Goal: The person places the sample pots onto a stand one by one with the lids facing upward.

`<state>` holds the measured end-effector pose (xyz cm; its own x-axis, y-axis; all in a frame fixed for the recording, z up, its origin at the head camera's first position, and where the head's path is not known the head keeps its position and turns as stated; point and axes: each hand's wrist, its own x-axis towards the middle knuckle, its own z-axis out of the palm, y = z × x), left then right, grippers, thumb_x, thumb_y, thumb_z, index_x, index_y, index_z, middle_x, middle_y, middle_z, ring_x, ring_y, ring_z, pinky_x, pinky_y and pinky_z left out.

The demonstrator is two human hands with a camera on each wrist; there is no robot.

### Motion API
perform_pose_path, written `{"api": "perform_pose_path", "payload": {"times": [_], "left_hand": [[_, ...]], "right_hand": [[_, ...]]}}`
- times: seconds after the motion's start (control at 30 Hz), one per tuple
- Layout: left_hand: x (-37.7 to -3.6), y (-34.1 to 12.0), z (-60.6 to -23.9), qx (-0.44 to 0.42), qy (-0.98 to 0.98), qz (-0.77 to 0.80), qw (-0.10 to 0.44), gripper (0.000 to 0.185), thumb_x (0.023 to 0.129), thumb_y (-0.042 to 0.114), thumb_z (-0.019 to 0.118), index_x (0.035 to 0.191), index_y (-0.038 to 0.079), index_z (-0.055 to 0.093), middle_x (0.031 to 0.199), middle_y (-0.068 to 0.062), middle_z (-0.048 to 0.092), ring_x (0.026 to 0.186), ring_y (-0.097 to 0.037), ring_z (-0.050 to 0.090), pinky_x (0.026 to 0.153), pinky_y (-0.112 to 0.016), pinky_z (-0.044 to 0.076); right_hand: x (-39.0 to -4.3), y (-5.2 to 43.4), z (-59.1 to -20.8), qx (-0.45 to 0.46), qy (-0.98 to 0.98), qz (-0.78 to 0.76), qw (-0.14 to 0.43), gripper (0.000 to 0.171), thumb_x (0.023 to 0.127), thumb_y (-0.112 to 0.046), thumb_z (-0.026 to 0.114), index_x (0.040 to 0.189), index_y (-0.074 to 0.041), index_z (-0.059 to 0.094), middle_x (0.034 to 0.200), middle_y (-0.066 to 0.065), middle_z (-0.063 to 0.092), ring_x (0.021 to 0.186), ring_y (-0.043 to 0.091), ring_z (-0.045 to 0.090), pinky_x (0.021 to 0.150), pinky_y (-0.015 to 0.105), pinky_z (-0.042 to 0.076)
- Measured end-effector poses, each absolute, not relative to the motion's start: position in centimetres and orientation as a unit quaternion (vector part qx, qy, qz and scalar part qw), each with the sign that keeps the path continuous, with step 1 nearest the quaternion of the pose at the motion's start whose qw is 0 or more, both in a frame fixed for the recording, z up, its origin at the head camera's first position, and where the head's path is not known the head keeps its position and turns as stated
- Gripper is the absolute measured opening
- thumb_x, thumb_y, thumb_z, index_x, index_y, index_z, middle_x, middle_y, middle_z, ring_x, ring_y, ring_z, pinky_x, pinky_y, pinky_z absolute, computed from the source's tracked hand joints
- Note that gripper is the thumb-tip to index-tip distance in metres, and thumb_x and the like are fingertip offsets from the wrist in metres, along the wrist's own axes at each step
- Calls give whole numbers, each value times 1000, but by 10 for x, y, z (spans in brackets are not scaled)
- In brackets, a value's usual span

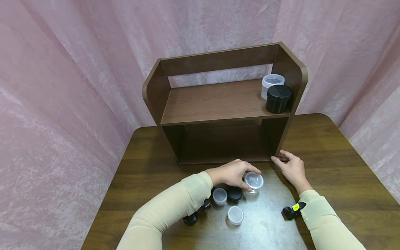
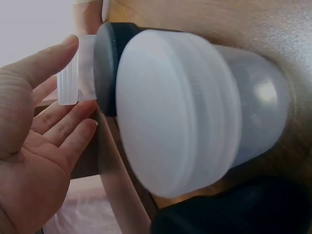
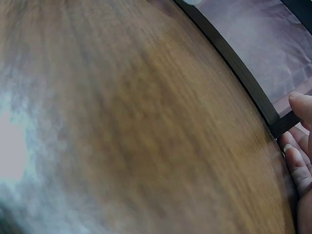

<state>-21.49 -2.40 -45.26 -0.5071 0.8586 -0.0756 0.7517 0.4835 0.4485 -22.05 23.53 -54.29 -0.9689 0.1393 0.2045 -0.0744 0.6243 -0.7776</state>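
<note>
Sleeved left grip (image 1: 232, 173) wide around jar (image 1: 254, 181)

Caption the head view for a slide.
Left hand holds a clear jar; right hand grips the brown shelf unit by a lower corner.

The tub (image 1: 254, 182) is smooth clear plastic, the shelf (image 1: 212, 102) matt wood-grain, the table (image 1: 328, 166) glossier, the curtain (image 1: 75, 97) velvety cloth.

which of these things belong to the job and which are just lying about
Likely in the job:
clear jar, gripped by the left hand
black-topped jar and two pale-topped jars near that hand, probably
brown shelf unit, its lower corner held by the right hand
black jar and frosted jar on its upper level

Just around:
pink curtain
wooden table, apparently only support
</note>
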Motion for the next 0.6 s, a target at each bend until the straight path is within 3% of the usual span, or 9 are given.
{"api": "perform_pose_path", "payload": {"times": [0.27, 0.6], "left_hand": [[-217, -28, -443, 469, 850, 197, 136, 67, 73, 36, 84, 132, 17, 59, 126, 9, 60, 110, 3, 51, 91, -10, 38], [-214, -29, -425, 475, 848, 222, 80, 66, 75, 39, 82, 133, 18, 59, 122, 5, 62, 109, 1, 52, 92, -8, 36]], "right_hand": [[-220, 235, -542, -15, -893, 431, 126, 59, 89, -39, 68, 126, 5, 58, 108, 22, 68, 97, 35, 66, 83, 50, 50], [-221, 236, -545, -12, -893, 432, 128, 58, 89, -40, 67, 126, 4, 58, 108, 22, 67, 98, 36, 65, 84, 51, 50]]}}
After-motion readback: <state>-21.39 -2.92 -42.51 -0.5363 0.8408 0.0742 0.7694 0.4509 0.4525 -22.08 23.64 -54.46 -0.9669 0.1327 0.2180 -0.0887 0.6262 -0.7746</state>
